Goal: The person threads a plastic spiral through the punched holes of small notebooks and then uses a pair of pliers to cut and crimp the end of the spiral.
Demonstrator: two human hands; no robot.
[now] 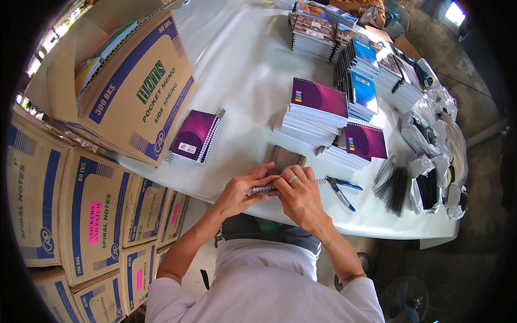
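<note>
At the table's near edge, my left hand is closed on one end of a small notebook, seen edge-on. My right hand, with a ring on one finger, is closed on the notebook's other end. A thin wire coil sticks out to the right past my right fingers. Most of the notebook is hidden by my hands. Just beyond them lies a brownish-grey block. Blue-handled pliers rest on the table to the right. A heap of loose dark wire coils lies further right.
Purple notebooks form a small stack at left and taller piles ahead. Blue notebooks stand behind. Plastic-wrapped coils line the right edge. An open carton sits on the table's left; more cartons are stacked below.
</note>
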